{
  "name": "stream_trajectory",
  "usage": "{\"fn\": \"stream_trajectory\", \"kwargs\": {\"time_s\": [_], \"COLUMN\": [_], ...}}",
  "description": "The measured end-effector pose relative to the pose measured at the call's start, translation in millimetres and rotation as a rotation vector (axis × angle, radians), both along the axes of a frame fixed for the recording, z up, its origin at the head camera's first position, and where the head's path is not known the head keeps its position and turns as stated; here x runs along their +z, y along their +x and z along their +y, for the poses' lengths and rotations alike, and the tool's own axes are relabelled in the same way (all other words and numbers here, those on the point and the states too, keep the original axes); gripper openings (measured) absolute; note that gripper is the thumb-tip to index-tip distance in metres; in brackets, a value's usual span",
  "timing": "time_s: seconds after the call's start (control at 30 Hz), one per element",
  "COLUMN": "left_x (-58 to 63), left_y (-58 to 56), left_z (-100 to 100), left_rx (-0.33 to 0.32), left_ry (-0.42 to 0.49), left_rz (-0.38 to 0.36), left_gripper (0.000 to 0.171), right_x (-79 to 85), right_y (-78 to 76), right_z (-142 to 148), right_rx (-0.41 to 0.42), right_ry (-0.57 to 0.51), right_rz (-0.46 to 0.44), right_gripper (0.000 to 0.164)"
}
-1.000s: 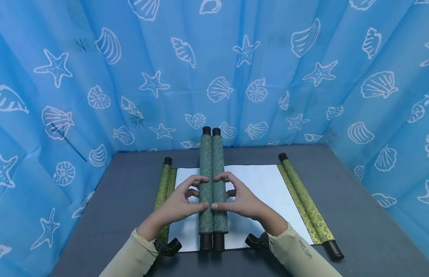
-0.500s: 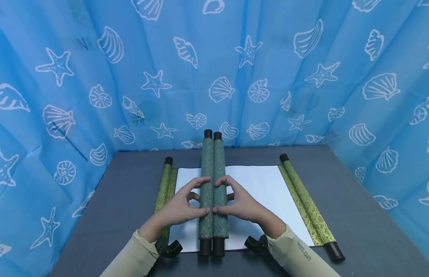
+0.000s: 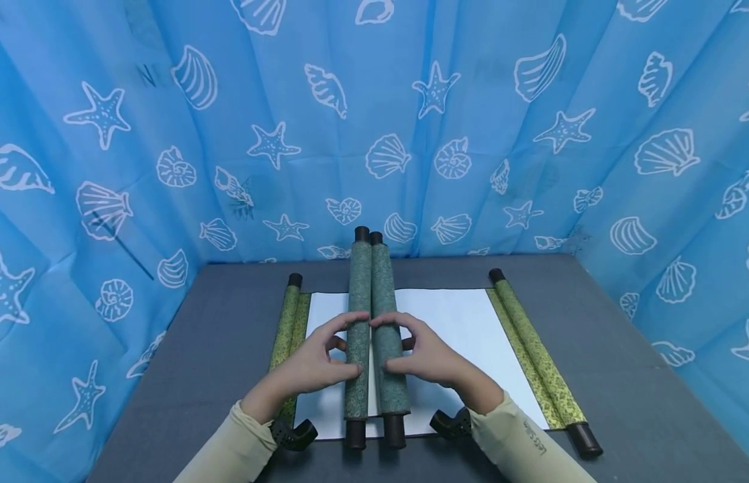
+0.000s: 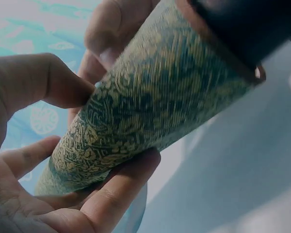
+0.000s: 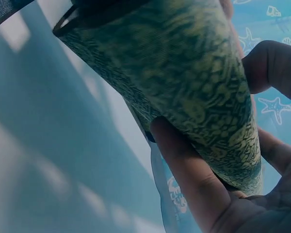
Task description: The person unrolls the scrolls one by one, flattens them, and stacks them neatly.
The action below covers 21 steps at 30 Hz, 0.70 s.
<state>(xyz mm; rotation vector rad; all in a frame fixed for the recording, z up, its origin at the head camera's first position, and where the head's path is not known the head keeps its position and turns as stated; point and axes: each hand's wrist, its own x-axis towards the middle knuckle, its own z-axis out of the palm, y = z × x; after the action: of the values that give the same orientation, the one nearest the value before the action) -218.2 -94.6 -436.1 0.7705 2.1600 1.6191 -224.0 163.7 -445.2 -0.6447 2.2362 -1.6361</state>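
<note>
Two green patterned scroll rolls with black end knobs are held side by side in the head view. My left hand grips the left roll, thumb and fingers curled around it. The right roll is gripped by my right hand in the same way. Their far ends lie close together, while the near ends stand apart in a narrow V. Both wrist views show fingers wrapped about the left roll and the right roll. Below them a second scroll lies spread, its white sheet partly hidden.
The spread scroll's yellow-green rollers, left and right, lie at the sheet's sides. Everything rests over a dark grey table. A blue curtain with white shell prints hangs behind and along both sides.
The near ends of the two green rolls have spread apart, the right one swinging right, so white shows between them. Both rolls first shifted slightly nearer. Each hand keeps its grip.
</note>
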Motion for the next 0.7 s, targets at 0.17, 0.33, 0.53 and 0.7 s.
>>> {"fn": "stream_trajectory", "kwargs": {"time_s": [0.17, 0.33, 0.53, 0.7], "left_x": [-3.8, -5.9, -4.9, -4.3], "left_y": [-1.6, -2.2, -2.3, -1.4], "left_z": [-0.8, -3.1, -2.1, -0.8], "left_rx": [0.008, 0.03, 0.038, 0.042], "left_ry": [-0.001, 0.045, 0.111, 0.091], "left_rz": [0.011, -0.003, -0.019, -0.031], "left_gripper": [0.073, 0.068, 0.064, 0.06], "right_x": [-0.9, 2.3, 6.3, 6.9], "right_y": [0.1, 0.3, -1.9, -3.1], "right_z": [1.3, 3.4, 7.1, 9.0], "right_rx": [0.015, 0.033, -0.004, -0.037], "right_ry": [-0.001, -0.062, -0.107, -0.066], "right_rz": [0.021, -0.016, -0.061, -0.056], "right_gripper": [0.064, 0.067, 0.058, 0.056]}}
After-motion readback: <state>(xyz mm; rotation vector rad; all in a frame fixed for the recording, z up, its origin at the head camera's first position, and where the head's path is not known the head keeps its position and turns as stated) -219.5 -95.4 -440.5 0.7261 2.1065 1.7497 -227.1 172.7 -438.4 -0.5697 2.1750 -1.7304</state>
